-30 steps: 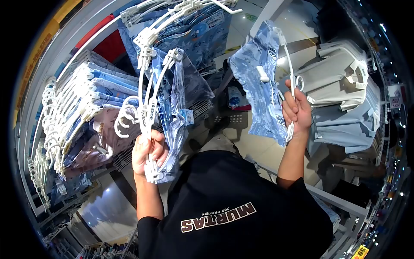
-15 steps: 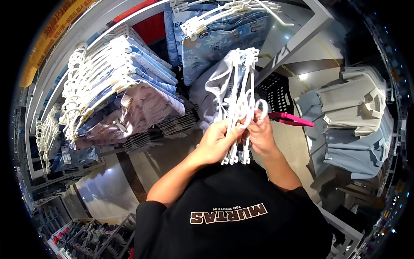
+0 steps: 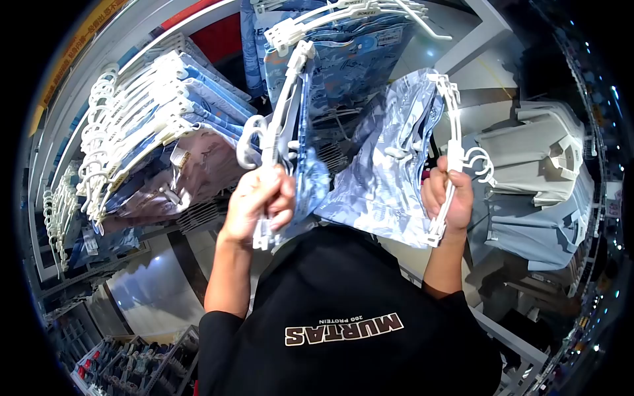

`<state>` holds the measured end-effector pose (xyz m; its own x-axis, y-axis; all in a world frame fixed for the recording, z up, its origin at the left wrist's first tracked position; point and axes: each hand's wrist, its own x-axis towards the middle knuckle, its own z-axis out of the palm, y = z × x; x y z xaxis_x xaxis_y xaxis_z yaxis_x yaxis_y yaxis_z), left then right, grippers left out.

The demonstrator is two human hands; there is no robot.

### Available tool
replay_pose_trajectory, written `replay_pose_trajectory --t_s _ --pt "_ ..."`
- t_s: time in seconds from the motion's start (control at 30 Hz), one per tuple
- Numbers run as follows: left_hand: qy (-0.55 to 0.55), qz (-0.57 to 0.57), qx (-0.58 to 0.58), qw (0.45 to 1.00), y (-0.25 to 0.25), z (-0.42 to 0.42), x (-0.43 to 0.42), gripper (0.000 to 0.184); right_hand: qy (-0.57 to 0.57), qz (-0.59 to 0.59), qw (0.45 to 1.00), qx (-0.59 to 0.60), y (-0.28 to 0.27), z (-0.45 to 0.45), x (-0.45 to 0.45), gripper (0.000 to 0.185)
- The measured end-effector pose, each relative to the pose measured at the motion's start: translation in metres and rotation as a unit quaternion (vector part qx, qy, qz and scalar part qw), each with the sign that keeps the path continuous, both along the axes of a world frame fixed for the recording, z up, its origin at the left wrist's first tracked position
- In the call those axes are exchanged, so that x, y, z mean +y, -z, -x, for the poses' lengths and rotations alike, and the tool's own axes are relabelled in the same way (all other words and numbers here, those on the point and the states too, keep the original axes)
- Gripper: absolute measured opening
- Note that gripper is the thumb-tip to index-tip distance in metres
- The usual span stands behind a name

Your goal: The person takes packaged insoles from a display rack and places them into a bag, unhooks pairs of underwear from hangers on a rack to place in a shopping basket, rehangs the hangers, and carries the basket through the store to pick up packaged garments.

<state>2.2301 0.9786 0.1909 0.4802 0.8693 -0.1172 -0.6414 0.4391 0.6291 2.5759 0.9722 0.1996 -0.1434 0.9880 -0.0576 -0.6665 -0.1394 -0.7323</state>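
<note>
My left hand is closed around white clip hangers, held upright with blue garments hanging from them, seen nearly edge-on. Well apart on the other side, my right hand grips another small bundle of white hangers, their hooks pointing right. Pale blue-grey patterned shorts are clipped to that bundle and spread toward the middle. I cannot tell exactly how many hangers each hand has. Both hands are in front of the black shirt I wear.
At left, a rail holds a dense row of shorts on white hangers, a pink pair frontmost. Blue patterned shorts hang ahead below a white frame bar. Light shirts hang at right. Packed bins stand lower left.
The single bundle of hangers between my hands is now split in two. My left hand moved left with one part, my right hand moved right with the other, and the patterned shorts swung into view.
</note>
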Motion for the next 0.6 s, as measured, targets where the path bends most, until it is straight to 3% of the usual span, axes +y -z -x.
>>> replay_pose_trajectory --t_s 0.13,0.37,0.43,0.6 --pt "0.017 -0.013 -0.153 0.988 0.007 0.026 0.005 0.033 -0.039 -0.056 0.995 0.078 -0.005 -0.021 0.001 0.021" --pt "0.043 0.024 -0.255 0.966 0.017 0.03 0.001 0.034 -0.049 -0.057 0.991 0.108 0.002 0.002 0.008 0.018" --pt "0.053 0.008 -0.23 0.972 0.013 0.024 0.003 0.035 -0.025 -0.033 0.994 0.098 0.002 0.02 0.006 0.016" --pt "0.076 -0.005 0.063 0.995 0.005 -0.037 -0.006 0.032 0.0 0.03 0.997 -0.067 0.014 0.078 0.006 0.011"
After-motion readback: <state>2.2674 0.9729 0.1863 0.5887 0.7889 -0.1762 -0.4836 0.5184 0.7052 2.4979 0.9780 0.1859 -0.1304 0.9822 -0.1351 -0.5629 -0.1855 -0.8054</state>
